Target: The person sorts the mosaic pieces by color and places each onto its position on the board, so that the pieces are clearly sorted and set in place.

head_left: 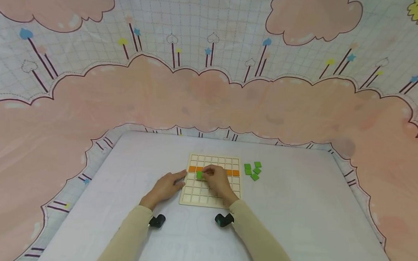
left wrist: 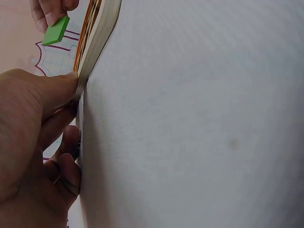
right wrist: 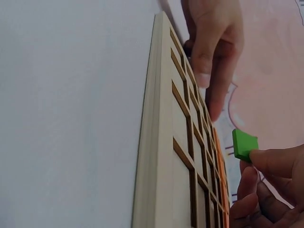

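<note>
A pale wooden grid board (head_left: 195, 191) lies on the white table, with a row of orange tiles (head_left: 233, 173) set across its upper part. My right hand (head_left: 217, 180) is over the board and pinches a green square tile (head_left: 199, 175) between thumb and fingers. The right wrist view shows that tile (right wrist: 244, 144) tilted and raised off the grid. At the board's left edge, my left hand (head_left: 167, 186) touches the rim with thumb and forefinger. Its thumb (left wrist: 54, 90) presses the rim in the left wrist view. Part of the orange row is hidden behind my right hand.
Several loose green tiles (head_left: 247, 166) lie on the table just right of the board. The white tabletop (head_left: 296, 210) stretches around it, backed by a patterned peach cloth (head_left: 210, 103). A black wrist device sits beneath each sleeve cuff.
</note>
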Demonstrator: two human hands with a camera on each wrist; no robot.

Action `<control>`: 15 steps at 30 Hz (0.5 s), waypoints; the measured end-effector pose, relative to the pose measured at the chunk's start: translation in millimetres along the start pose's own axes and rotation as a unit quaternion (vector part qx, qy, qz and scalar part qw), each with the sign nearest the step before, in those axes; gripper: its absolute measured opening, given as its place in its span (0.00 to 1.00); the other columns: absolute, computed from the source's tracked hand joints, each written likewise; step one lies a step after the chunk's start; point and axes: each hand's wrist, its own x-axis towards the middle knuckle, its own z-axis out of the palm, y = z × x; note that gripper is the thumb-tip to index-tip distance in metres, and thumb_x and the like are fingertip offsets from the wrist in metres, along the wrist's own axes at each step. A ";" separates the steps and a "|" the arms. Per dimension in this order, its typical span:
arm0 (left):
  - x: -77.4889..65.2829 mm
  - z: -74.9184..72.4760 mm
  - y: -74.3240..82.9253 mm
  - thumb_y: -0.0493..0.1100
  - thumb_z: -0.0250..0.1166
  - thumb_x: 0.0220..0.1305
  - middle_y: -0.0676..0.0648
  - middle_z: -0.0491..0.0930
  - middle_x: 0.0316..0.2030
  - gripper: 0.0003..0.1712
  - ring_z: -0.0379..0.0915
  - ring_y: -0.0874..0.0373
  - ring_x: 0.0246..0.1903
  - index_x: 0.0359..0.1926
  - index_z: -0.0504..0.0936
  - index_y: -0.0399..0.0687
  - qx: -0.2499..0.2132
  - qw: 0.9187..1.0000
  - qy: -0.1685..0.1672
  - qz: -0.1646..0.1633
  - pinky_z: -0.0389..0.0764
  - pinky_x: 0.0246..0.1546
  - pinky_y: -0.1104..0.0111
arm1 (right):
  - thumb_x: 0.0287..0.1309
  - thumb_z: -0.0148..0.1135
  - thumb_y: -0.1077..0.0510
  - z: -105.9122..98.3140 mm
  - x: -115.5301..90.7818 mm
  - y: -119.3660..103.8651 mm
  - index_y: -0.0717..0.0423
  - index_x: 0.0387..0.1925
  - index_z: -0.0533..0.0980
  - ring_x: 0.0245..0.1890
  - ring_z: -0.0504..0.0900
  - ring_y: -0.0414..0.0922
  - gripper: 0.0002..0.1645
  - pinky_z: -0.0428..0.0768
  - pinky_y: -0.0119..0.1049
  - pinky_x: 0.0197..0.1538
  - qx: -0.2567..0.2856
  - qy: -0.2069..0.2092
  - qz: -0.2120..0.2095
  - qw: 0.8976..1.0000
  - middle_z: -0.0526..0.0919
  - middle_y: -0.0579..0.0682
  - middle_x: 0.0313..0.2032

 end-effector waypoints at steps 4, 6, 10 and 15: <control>0.5 -0.3 -0.5 0.49 0.60 0.70 0.50 0.68 0.70 0.29 0.69 0.40 0.64 0.70 0.69 0.52 0.002 1.000 0.000 0.004 0.72 0.62 0.45 | 0.60 0.67 0.59 6.7 2.6 -4.5 0.52 0.37 0.84 0.35 0.80 0.39 0.04 0.81 0.33 0.41 -0.010 0.000 -0.008 1.000 0.85 0.47 0.35; 0.7 -0.6 -0.7 0.49 0.60 0.70 0.51 0.68 0.70 0.29 0.70 0.41 0.63 0.70 0.69 0.53 0.003 1.000 0.001 0.003 0.72 0.62 0.45 | 0.60 0.66 0.59 10.4 4.1 -6.9 0.52 0.37 0.84 0.34 0.80 0.39 0.04 0.80 0.32 0.40 -0.009 -0.002 -0.009 1.000 0.85 0.47 0.34; 1.1 -0.7 -1.7 0.48 0.61 0.70 0.49 0.69 0.69 0.29 0.72 0.40 0.61 0.70 0.69 0.53 0.008 1.000 0.003 0.005 0.74 0.59 0.45 | 0.59 0.67 0.60 17.7 6.6 -11.2 0.52 0.37 0.84 0.32 0.79 0.39 0.04 0.80 0.30 0.37 -0.007 -0.001 -0.011 1.000 0.85 0.47 0.34; 1.2 0.1 -2.5 0.48 0.60 0.70 0.49 0.69 0.69 0.29 0.71 0.39 0.62 0.70 0.69 0.52 0.005 1.000 -0.001 0.009 0.73 0.60 0.44 | 0.58 0.67 0.61 25.2 9.2 -11.1 0.51 0.35 0.84 0.32 0.79 0.39 0.04 0.79 0.30 0.38 -0.019 0.005 -0.002 1.000 0.85 0.46 0.33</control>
